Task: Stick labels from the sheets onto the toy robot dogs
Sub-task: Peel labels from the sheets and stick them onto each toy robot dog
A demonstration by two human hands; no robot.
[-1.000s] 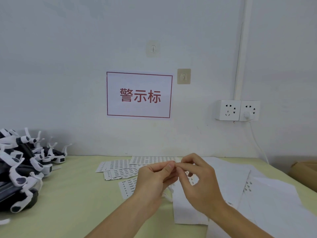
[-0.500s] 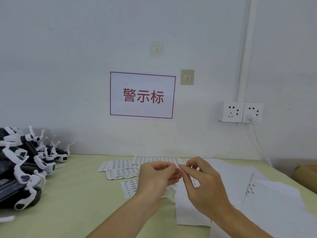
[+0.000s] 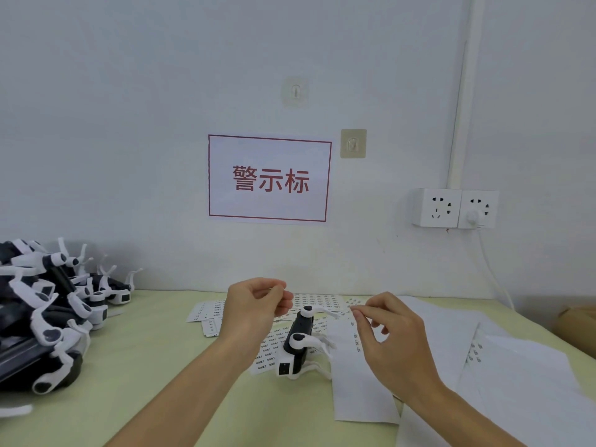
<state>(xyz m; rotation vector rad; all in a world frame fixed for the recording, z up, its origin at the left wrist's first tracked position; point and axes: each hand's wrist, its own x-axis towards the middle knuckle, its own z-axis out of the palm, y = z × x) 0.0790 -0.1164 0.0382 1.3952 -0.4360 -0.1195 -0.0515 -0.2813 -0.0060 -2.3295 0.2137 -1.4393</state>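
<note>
A black and white toy robot dog (image 3: 298, 345) lies on its side on the label sheets (image 3: 317, 300), between my two hands. My left hand (image 3: 254, 309) hovers just left of and above it. Its thumb and forefinger are pinched together, and I see nothing clear between them. My right hand (image 3: 388, 338) is to the right of the dog and pinches a tiny white label (image 3: 354, 308) at its fingertips. More label sheets (image 3: 209, 312) fan out behind my left hand.
A heap of toy robot dogs (image 3: 48, 312) fills the table's left side. Large white backing sheets (image 3: 364, 388) cover the right part of the green table (image 3: 145, 366). A brown box (image 3: 580, 324) sits at the far right. A cable hangs from the wall sockets (image 3: 454, 208).
My hands were pinched together over the sheets. Now they have drawn apart, the left one up and to the left, the right one to the right. The toy dog between them has come into sight.
</note>
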